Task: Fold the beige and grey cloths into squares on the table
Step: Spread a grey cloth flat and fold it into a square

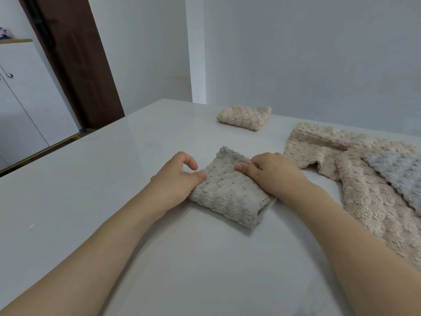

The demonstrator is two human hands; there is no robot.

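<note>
Soft, even, cool-toned light fills the frame, moderately bright. The glossy white counter (136, 156) carries a pale sheen toward the upper middle and faint, diffuse shadows beneath the forearms at the bottom. Wide-angle distortion bends the door (75, 60) at upper left. Detail is slightly soft throughout.

1. Looks like a room in a home, plain and lived-in, not a workplace.
2. Glossy white tabletop (141, 156) pushed up against bare white walls (296, 53); a corner of wall juts out behind it.
3. Dark brown wooden door (75, 60) on the left, of the indoor domestic kind.
4. White cupboard (25, 99) beyond the door, small metal handle, wood-coloured top with a patterned item on it, too blurred to name.
5. Soft household cloths (369, 197), beige and grey, lie loose on the tabletop; a folded beige cloth (245, 117) sits near the wall.
</note>
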